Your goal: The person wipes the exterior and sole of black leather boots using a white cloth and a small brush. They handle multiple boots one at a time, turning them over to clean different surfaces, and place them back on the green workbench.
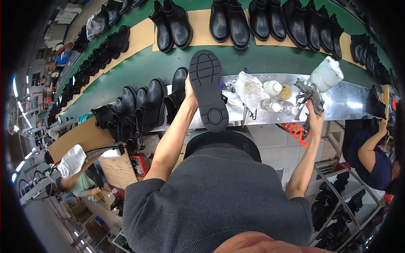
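My left hand [191, 93] is closed on a black boot [209, 90]; its treaded sole faces the camera and hides the upper, and most of my fingers are behind it. My right hand [315, 117] grips a metal spray gun [310, 93] with a whitish plastic cup [327, 74] on top, held over the metal worktop [346, 107]. Left of the gun stand clear bottles [270, 105], a white bottle [272, 87] and a small yellowish round container [285, 91]. A stained white cloth [252, 89] lies between the boot and the bottles.
Several black boots [149, 101] stand at the left of the worktop. More pairs [230, 23] line brown cardboard on the green surface [177, 61] beyond. An orange coiled hose [296, 133] hangs below the edge. Another person [373, 156] works at right, near a rack of boots [341, 206].
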A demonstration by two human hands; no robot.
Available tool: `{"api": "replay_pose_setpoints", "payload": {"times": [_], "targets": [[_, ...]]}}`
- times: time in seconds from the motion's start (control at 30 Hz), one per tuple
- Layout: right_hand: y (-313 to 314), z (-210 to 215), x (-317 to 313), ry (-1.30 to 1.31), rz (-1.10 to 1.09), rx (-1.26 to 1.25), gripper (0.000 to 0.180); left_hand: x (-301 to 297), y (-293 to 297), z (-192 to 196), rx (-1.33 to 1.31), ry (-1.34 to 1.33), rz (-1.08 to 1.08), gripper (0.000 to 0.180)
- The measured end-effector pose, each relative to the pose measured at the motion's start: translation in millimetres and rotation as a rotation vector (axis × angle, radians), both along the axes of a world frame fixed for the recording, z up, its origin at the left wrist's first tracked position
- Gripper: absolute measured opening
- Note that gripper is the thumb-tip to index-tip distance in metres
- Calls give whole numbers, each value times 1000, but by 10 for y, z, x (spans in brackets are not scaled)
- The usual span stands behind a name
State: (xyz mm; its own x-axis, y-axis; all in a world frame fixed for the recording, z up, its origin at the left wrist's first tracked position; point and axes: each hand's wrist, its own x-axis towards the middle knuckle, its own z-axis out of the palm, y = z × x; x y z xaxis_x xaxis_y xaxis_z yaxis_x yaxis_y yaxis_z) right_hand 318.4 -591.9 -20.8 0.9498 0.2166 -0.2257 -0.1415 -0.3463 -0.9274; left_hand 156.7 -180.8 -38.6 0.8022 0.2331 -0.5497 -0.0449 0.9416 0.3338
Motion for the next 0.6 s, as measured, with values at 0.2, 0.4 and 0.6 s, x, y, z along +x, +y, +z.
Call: {"api": "replay_pose_setpoints", "payload": {"times": [0.2, 0.4, 0.6], "targets": [[488, 959, -656, 40, 263, 299, 31, 155, -29, -178, 93, -145, -81, 46], [997, 1305, -929, 100, 470, 325, 38, 262, -132, -154, 87, -110, -52, 46], [1211, 1335, -948, -63, 483, 218, 41, 206, -131, -13, 127, -83, -54, 47]]}}
